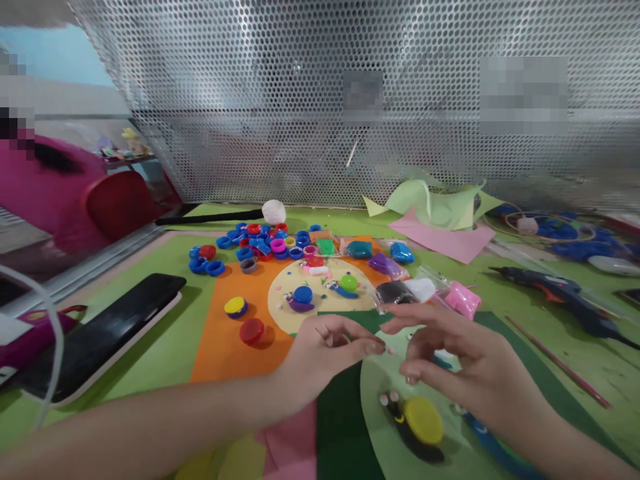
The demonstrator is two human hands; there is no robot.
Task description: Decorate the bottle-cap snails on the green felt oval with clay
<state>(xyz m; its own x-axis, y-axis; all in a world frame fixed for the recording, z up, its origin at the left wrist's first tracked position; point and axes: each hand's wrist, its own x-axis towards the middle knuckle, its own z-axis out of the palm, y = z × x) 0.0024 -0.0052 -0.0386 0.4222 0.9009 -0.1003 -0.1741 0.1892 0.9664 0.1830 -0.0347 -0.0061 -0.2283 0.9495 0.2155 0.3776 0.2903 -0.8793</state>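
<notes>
My left hand (327,350) is low in the middle, thumb and forefinger pinched on a tiny pink bit of clay (391,350). My right hand (453,357) meets it from the right, fingers curled close to the same bit; I cannot tell whether they touch it. Below them a pale green paper disc (380,393) carries a snail made of a yellow bottle cap (424,420) on dark clay. Behind the hands a cream disc (280,300) bears two more cap snails.
Several blue, red and pink bottle caps (260,243) lie at the back of the orange sheet (220,340). Clay packets (400,290) sit ahead. A glue gun (555,293) lies right, a black phone (105,330) left, crumpled paper (440,203) by the mesh wall. A person in pink (45,193) sits far left.
</notes>
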